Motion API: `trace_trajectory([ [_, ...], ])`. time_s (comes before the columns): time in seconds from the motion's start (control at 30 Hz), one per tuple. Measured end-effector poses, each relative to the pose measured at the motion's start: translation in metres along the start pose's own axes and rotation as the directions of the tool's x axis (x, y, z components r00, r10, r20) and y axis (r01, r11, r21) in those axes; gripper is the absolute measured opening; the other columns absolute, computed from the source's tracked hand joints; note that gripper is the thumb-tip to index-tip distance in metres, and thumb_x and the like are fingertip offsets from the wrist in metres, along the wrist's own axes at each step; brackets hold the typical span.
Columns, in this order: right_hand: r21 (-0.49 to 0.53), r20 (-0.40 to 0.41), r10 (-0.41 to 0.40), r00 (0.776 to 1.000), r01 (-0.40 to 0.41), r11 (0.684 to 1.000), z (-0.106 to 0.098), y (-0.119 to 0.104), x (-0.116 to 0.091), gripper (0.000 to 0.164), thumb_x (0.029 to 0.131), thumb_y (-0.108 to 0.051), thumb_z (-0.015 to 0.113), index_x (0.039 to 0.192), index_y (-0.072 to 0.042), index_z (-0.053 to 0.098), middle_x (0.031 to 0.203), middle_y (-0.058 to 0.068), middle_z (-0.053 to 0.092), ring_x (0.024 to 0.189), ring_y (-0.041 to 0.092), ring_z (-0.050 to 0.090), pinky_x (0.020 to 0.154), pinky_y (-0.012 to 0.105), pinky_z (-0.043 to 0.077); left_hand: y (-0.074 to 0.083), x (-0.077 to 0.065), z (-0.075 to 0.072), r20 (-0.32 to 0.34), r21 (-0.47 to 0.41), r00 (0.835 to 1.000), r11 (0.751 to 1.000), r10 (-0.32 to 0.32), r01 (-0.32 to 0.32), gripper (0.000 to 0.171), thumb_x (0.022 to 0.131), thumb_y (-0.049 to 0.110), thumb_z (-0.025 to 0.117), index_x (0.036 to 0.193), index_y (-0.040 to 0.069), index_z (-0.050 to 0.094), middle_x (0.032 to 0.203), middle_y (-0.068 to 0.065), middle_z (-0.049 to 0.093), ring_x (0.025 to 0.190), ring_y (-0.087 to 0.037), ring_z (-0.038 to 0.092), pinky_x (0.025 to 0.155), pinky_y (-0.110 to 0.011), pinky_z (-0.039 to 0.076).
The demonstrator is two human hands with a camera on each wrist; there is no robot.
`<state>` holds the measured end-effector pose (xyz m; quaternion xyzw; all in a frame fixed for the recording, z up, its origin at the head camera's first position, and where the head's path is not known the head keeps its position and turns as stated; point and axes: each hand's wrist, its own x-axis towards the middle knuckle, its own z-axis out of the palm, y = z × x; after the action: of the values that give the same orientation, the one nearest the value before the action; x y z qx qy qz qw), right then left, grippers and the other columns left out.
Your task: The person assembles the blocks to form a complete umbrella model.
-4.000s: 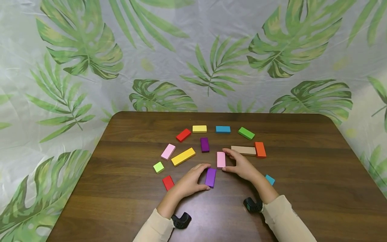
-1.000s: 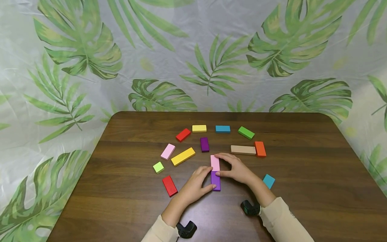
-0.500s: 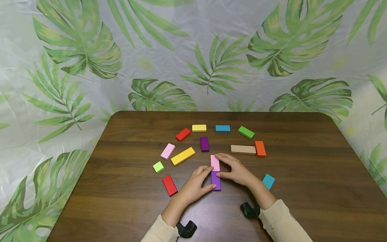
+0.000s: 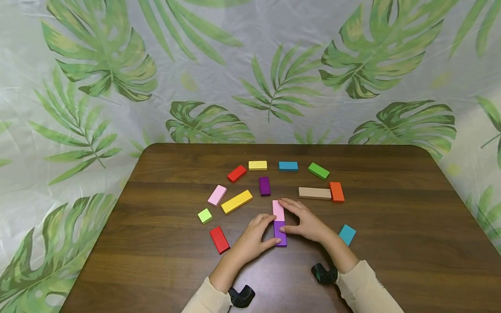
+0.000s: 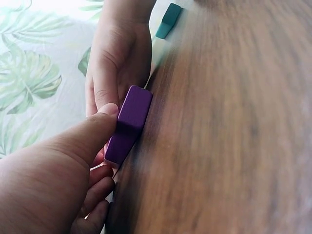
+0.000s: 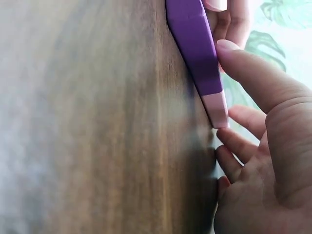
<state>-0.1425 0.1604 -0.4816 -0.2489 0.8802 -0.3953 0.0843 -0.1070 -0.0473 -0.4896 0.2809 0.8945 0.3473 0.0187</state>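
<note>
Two blocks lie flat and end to end at the middle of the table in the head view: a pink block (image 4: 278, 211) on the far side and a purple block (image 4: 277, 231) nearer me. My left hand (image 4: 252, 241) holds the purple block from the left, thumb at its near end and forefinger by the joint. From the right, my right hand (image 4: 309, 221) spans the joint. Its forefinger is at the pink block's far end, and its thumb (image 6: 248, 68) touches the purple block's side in the right wrist view. Both blocks' ends appear to touch.
Around the pair lie yellow (image 4: 237, 202), dark purple (image 4: 265, 186), tan (image 4: 315, 193), orange (image 4: 337, 192), red (image 4: 220, 240), lime (image 4: 205, 216) and teal (image 4: 347, 234) blocks, among several others. A leaf-patterned cloth (image 4: 270, 78) hangs behind the brown table (image 4: 391, 208).
Over four seconds the purple block has moved right and the pink one left and nearer, bringing them end to end. During the last second the right thumb has shifted slightly nearer me along the purple block.
</note>
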Motion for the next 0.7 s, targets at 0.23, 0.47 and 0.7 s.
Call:
trace_trajectory([
  [0.23, 0.001, 0.002, 0.026, 1.000, -0.026, 1.000, 0.002, -0.003, -0.006, 0.077, 0.075, -0.042, 0.070, 0.138, -0.013, 0.037, 0.142, 0.013, 0.029, 0.129, 0.037, 0.021, 0.095, 0.061, 0.021, -0.001, 0.000, 0.000, -0.001, 0.006, 1.000, 1.000, 0.008, -0.008, 0.058, 0.083, 0.038, 0.062, 0.129, 0.007, 0.045, 0.124, -0.005, 0.046, 0.115, -0.018, 0.043, 0.097, -0.033, 0.034],
  [0.47, -0.008, -0.013, 0.010, 1.000, -0.011, 1.000, 0.004, -0.004, -0.012, 0.074, 0.075, -0.041, 0.069, 0.137, -0.013, 0.039, 0.140, 0.013, 0.033, 0.127, 0.037, 0.025, 0.094, 0.061, 0.023, -0.001, 0.001, -0.001, -0.008, 0.002, 1.000, 1.000, 0.014, -0.014, 0.057, 0.083, 0.038, 0.062, 0.128, 0.007, 0.046, 0.123, -0.004, 0.047, 0.114, -0.018, 0.043, 0.096, -0.033, 0.034],
  [0.7, 0.005, -0.021, 0.020, 1.000, -0.020, 1.000, 0.005, -0.005, -0.016, 0.072, 0.075, -0.037, 0.071, 0.136, -0.013, 0.041, 0.139, 0.015, 0.034, 0.128, 0.040, 0.022, 0.100, 0.058, 0.013, -0.002, 0.001, 0.000, -0.011, 0.011, 1.000, 1.000, 0.020, -0.020, 0.056, 0.082, 0.036, 0.064, 0.127, 0.006, 0.047, 0.122, -0.005, 0.047, 0.114, -0.018, 0.043, 0.097, -0.033, 0.034],
])
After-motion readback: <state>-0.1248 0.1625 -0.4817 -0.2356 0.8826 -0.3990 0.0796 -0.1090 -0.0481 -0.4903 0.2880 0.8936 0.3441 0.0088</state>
